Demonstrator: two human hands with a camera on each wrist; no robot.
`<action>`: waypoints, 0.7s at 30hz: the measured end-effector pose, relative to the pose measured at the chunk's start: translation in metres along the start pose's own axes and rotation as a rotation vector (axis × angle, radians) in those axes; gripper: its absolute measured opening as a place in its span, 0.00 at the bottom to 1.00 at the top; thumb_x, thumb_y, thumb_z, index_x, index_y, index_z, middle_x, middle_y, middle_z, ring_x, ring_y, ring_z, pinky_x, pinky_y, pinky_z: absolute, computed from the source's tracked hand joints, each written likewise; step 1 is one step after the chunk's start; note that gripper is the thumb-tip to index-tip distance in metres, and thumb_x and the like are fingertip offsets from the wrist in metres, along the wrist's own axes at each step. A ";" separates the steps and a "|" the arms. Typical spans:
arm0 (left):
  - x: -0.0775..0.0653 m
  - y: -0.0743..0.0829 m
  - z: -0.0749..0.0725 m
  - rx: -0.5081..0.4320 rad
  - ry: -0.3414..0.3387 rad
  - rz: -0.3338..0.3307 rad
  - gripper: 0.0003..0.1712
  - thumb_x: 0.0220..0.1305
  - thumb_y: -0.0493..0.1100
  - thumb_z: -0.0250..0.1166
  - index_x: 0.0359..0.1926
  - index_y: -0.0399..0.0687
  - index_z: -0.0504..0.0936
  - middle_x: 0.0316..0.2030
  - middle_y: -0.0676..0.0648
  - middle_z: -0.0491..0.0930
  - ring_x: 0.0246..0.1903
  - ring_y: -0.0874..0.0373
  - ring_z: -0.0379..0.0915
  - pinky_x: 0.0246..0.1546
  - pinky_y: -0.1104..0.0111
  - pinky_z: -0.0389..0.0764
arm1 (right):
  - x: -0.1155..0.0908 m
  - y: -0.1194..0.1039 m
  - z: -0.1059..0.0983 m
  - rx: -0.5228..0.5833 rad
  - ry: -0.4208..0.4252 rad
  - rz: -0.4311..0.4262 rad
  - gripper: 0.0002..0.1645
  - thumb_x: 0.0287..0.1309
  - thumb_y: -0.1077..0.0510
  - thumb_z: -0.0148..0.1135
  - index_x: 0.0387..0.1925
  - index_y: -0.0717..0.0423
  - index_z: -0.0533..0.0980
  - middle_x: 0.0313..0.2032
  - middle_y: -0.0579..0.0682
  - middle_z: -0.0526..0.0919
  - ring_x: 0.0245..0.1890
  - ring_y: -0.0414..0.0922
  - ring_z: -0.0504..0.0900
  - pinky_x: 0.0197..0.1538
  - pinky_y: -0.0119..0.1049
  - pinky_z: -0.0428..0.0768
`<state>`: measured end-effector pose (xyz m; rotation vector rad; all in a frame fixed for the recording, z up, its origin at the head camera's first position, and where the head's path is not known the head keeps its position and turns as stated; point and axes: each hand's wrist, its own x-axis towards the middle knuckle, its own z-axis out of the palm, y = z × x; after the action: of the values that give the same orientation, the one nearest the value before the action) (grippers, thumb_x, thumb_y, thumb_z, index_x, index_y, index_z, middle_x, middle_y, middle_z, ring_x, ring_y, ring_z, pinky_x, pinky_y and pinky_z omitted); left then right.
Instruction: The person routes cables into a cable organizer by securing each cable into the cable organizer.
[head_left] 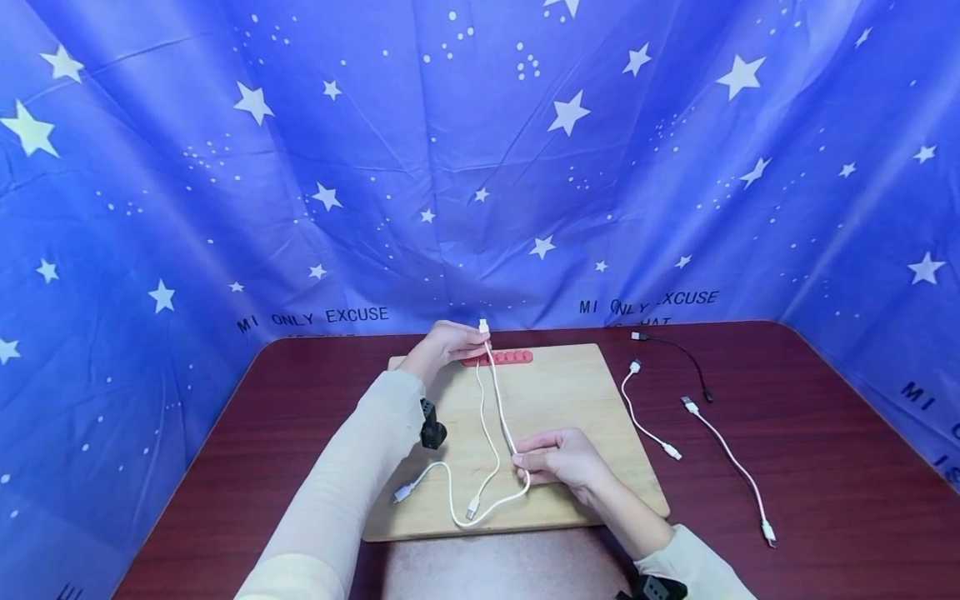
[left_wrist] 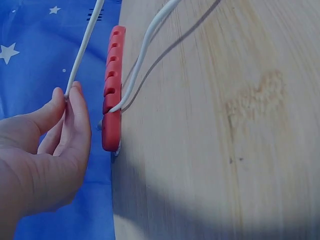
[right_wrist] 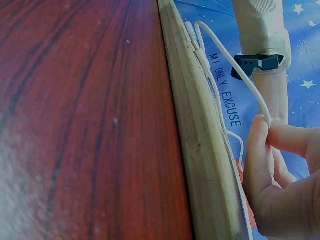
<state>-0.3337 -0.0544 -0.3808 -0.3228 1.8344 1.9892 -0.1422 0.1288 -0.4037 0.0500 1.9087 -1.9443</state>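
Note:
My left hand (head_left: pixel 452 340) pinches a white USB cable (head_left: pixel 498 392) just below its upright connector (head_left: pixel 483 326), above the board's far edge. In the left wrist view, thumb and fingertips meet on that cable (left_wrist: pixel 83 50), apart from a red cable organizer (left_wrist: pixel 113 90). Lower down, my right hand (head_left: pixel 567 460) pinches the same cable between thumb and fingers; its other end (head_left: pixel 403 493) lies at the board's near left. A second white cable (left_wrist: pixel 145 47) sits in a slot of the organizer near one end, and runs over the wooden board (head_left: pixel 573 400).
Right of the board, a short white cable (head_left: pixel 633 410), another white cable (head_left: pixel 735 458) and a black cable (head_left: pixel 688 350) lie on the dark red table (head_left: pixel 795 400). A blue star-patterned curtain (head_left: pixel 450 167) hangs behind and on both sides.

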 end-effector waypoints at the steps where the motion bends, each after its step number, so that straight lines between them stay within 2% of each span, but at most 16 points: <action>1: 0.000 0.000 0.000 0.001 0.001 0.006 0.21 0.57 0.25 0.64 0.53 0.26 0.77 0.17 0.48 0.82 0.22 0.59 0.81 0.52 0.64 0.83 | 0.000 0.001 0.000 -0.004 0.004 0.001 0.24 0.52 0.70 0.64 0.49 0.83 0.72 0.24 0.47 0.86 0.24 0.35 0.83 0.34 0.27 0.86; 5: 0.002 -0.002 0.003 0.030 0.017 0.029 0.20 0.56 0.25 0.65 0.51 0.25 0.77 0.22 0.44 0.84 0.21 0.60 0.80 0.48 0.65 0.84 | 0.002 0.002 0.000 -0.017 0.012 0.005 0.23 0.52 0.70 0.65 0.49 0.82 0.73 0.25 0.49 0.87 0.24 0.35 0.84 0.34 0.28 0.86; 8: 0.006 -0.004 0.005 0.064 0.033 0.043 0.18 0.55 0.25 0.66 0.49 0.25 0.78 0.34 0.37 0.86 0.21 0.60 0.81 0.43 0.67 0.86 | 0.003 0.003 0.000 -0.027 0.020 -0.004 0.23 0.51 0.71 0.64 0.48 0.82 0.73 0.27 0.51 0.87 0.24 0.35 0.83 0.33 0.28 0.86; 12: 0.009 -0.007 0.007 0.103 0.072 0.069 0.19 0.53 0.26 0.67 0.48 0.24 0.78 0.48 0.29 0.81 0.23 0.60 0.82 0.36 0.70 0.87 | 0.003 0.004 0.002 -0.054 0.036 -0.026 0.22 0.51 0.71 0.65 0.47 0.82 0.74 0.28 0.55 0.88 0.23 0.36 0.83 0.33 0.28 0.86; 16: 0.009 -0.007 0.007 0.124 0.110 0.102 0.21 0.51 0.25 0.69 0.48 0.23 0.79 0.50 0.27 0.79 0.22 0.60 0.82 0.36 0.70 0.87 | 0.003 0.003 0.006 -0.087 0.064 -0.059 0.20 0.50 0.71 0.65 0.45 0.82 0.75 0.28 0.60 0.88 0.22 0.36 0.83 0.32 0.29 0.86; 21: 0.010 -0.007 0.008 0.144 0.130 0.147 0.20 0.50 0.26 0.70 0.46 0.24 0.80 0.48 0.26 0.80 0.19 0.62 0.81 0.39 0.68 0.86 | 0.004 0.001 0.009 -0.115 0.093 -0.091 0.18 0.50 0.72 0.65 0.42 0.81 0.76 0.27 0.62 0.87 0.21 0.35 0.83 0.29 0.28 0.85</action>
<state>-0.3384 -0.0445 -0.3902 -0.2869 2.1267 1.9572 -0.1435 0.1194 -0.4051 0.0212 2.1141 -1.9164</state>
